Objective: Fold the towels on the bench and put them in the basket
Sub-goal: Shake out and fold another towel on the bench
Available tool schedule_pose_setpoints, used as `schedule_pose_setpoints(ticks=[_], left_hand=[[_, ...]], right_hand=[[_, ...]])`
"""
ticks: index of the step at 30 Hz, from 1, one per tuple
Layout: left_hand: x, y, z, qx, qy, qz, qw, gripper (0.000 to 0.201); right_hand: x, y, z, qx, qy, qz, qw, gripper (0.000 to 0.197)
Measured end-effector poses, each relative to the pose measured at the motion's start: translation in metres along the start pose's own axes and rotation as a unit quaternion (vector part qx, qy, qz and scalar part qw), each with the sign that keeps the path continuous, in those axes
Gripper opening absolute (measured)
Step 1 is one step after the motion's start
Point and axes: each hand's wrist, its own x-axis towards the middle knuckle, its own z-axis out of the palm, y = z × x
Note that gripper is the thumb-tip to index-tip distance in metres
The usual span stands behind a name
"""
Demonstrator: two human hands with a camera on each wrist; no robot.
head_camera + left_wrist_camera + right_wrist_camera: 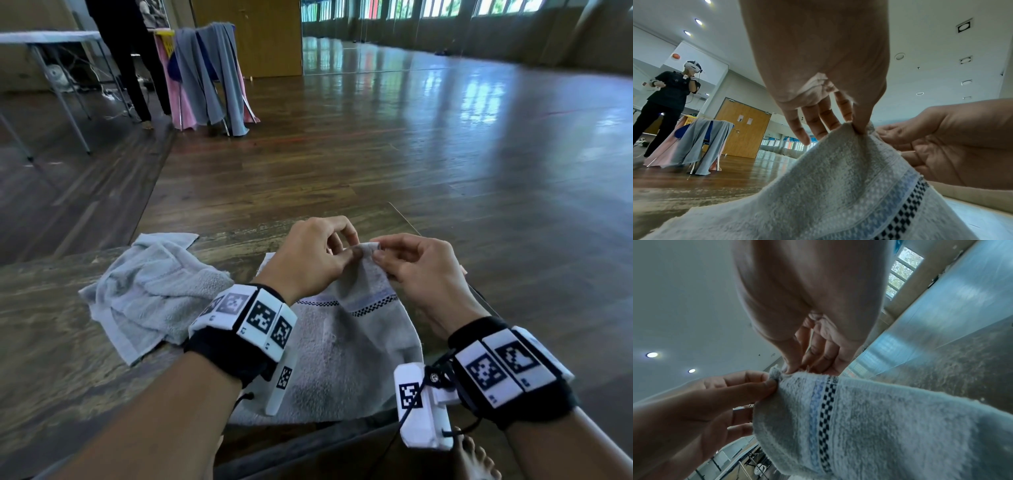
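A grey towel [342, 342] with a blue and black checkered band lies on the wooden bench [51, 342] in front of me, its far corner lifted. My left hand [318, 253] pinches that corner between thumb and forefinger. My right hand [407, 260] pinches the same corner from the right side. The left wrist view shows the towel [828, 186] rising to the left hand's pinch [857, 128]. In the right wrist view, the towel [879, 418] hangs from both pinches, right hand [791, 368] above. A second, crumpled grey towel [150, 291] lies to the left on the bench. No basket is in view.
A drying rack [209, 75] draped with grey and pink towels stands on the wooden floor at the far left. Beside it stands a person in black [130, 61], near a folding table [51, 37]. Open floor stretches beyond the bench.
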Motion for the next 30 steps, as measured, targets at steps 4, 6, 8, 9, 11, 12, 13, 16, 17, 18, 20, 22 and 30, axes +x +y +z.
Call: schedule_pose_setpoints(ticks=[4,6,8,9,11,12,13,16,17,18,20,22,30], left_hand=[[0.0,0.0,0.002,-0.005,0.013,0.005,1.0,0.008],[0.0,0.0,0.003,0.0,0.019,0.006,1.0,0.006],[0.001,0.0,0.004,0.009,0.028,0.008,1.0,0.006],[0.001,0.0,0.005,0.013,0.033,0.011,0.999,0.006],[0.001,0.0,0.007,0.017,0.038,0.016,0.999,0.006],[0.001,0.0,0.008,0.014,0.037,0.015,0.999,0.006],[0.002,0.0,0.009,0.011,0.036,0.014,0.999,0.006],[0.002,-0.001,0.012,0.004,0.032,0.015,0.999,0.004],[0.002,-0.001,0.013,0.003,0.032,0.017,0.999,0.003],[0.002,-0.001,0.014,0.002,0.034,0.018,0.999,0.003],[0.003,-0.001,0.016,0.002,0.037,0.021,0.999,0.002],[0.003,-0.001,0.018,0.0,0.04,0.022,0.999,0.002],[0.001,0.0,0.017,-0.053,-0.003,-0.014,0.999,0.023]], right_hand=[[-0.001,0.001,-0.002,-0.03,-0.014,-0.023,0.999,0.026],[-0.001,0.002,-0.003,-0.04,-0.017,-0.025,0.999,0.029],[-0.001,0.002,-0.003,-0.044,-0.021,-0.026,0.998,0.033],[0.0,0.002,-0.003,-0.047,-0.022,-0.027,0.998,0.033],[0.0,0.002,-0.004,-0.051,-0.022,-0.024,0.998,0.028],[0.001,0.002,-0.005,-0.05,-0.019,-0.023,0.998,0.025],[0.001,0.003,-0.005,-0.049,-0.016,-0.022,0.998,0.023],[0.002,0.004,-0.005,-0.053,-0.006,-0.023,0.998,0.021],[0.001,0.004,-0.005,-0.057,-0.006,-0.024,0.998,0.023],[0.001,0.004,-0.005,-0.058,-0.006,-0.024,0.998,0.024],[0.002,0.002,-0.006,-0.051,-0.004,-0.027,0.998,0.024],[0.001,0.001,-0.006,-0.044,-0.01,-0.029,0.999,0.02],[-0.001,-0.008,-0.01,-0.108,-0.016,-0.067,0.992,0.002]])
